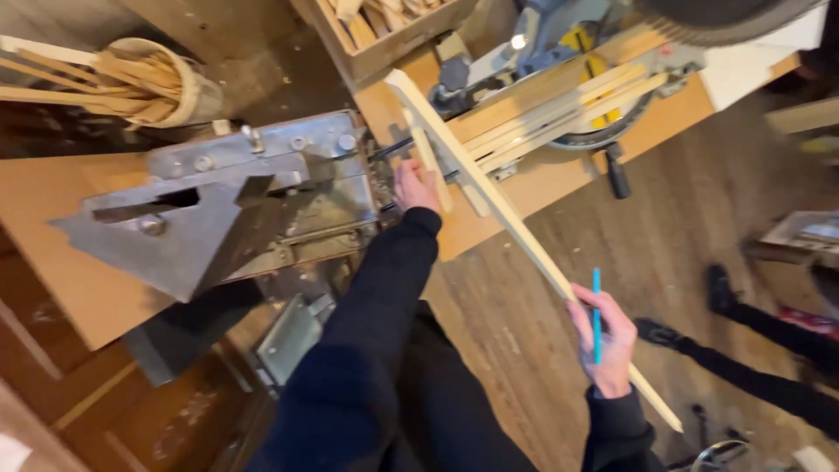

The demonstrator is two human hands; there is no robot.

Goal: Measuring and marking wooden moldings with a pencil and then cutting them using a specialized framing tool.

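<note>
My right hand grips a long pale wooden strip near its lower end and also holds a blue pencil upright between the fingers. The strip runs diagonally up and left over the bench edge. My left hand rests on a short wooden piece lying beside the long strip, right next to a grey metal cutting machine. Both arms wear dark sleeves.
A mitre saw with stacked wooden strips stands on the bench at the top right. A wooden crate and a round bin of offcuts sit behind. Another person's dark legs and shoes stand on the plank floor at right.
</note>
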